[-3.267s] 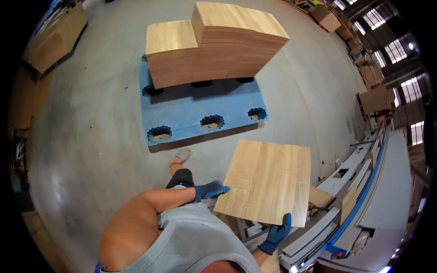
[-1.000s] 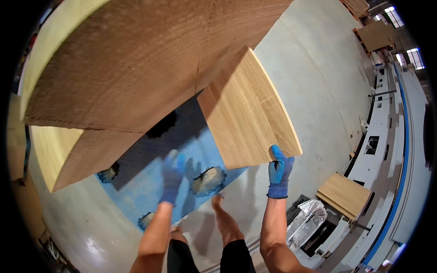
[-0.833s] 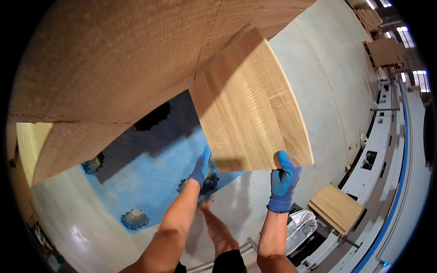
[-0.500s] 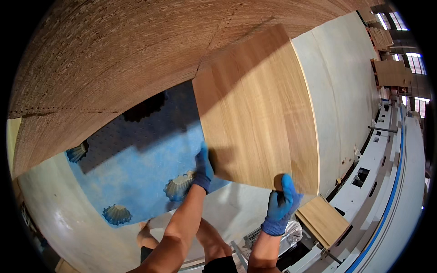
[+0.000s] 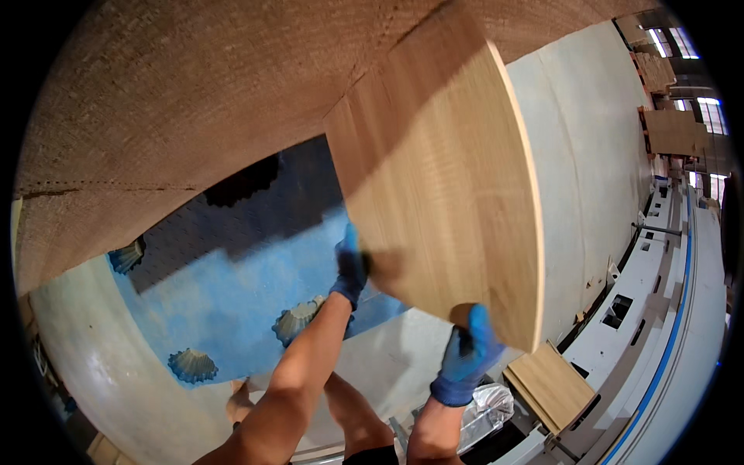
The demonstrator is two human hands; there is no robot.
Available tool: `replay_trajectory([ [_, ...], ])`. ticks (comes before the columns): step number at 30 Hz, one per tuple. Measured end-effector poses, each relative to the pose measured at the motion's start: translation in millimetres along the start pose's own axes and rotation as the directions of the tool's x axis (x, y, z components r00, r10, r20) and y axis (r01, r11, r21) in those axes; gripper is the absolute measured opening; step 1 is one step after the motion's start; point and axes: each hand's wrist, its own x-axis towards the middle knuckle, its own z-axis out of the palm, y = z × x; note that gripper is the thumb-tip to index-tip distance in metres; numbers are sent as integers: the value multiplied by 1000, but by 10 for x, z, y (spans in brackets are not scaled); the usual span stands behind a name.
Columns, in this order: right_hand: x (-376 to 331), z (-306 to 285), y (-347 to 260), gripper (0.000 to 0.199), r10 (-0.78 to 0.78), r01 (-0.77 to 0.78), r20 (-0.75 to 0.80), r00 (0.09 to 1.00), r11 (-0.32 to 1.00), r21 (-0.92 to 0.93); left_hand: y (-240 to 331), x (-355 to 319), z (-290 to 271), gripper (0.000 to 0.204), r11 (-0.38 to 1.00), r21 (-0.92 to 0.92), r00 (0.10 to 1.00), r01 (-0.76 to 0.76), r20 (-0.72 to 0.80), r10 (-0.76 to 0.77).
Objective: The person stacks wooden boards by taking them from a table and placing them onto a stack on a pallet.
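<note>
I hold a light wooden board (image 5: 446,194) out in front of me, close to the camera. My left hand (image 5: 351,266), in a blue glove, grips its left edge. My right hand (image 5: 467,355), also gloved in blue, grips its near lower corner. The board's far end reaches over a tall stack of similar boards (image 5: 178,108) that fills the upper left of the view. The stack rests on a blue plastic pallet (image 5: 232,310) on the floor.
Grey concrete floor (image 5: 589,163) stretches to the right. A long white and blue machine bed (image 5: 659,325) runs along the right side, with a smaller wooden panel (image 5: 550,384) beside it. More board stacks (image 5: 670,128) stand far right. My bare legs (image 5: 349,411) show below.
I have carried the board from low over the floor up to the stack. Over the last second it has slid further over the stack, and the stack now looms closer.
</note>
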Motion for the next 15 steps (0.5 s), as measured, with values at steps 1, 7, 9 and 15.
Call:
replay_trajectory([
  [1, -3, -4, 56, 27, 59, -59, -18, 998, 998, -32, -26, 0, 147, 52, 985, -2, 983, 170, -74, -170],
  [7, -164, -95, 119, 14, 292, -292, -10, 956, 956, 35, -175, -238, 406, 52, 901, -377, 958, 213, -103, -269],
  [9, -47, -66, 78, 10, 197, -197, -67, 978, 980, 8, -25, -274, 514, 48, 930, -285, 967, 233, -28, -251],
  [15, 162, 46, -16, 11, 17, -12, -81, 997, 998, 55, -112, -81, 532, 47, 861, -482, 975, 163, -55, -215],
])
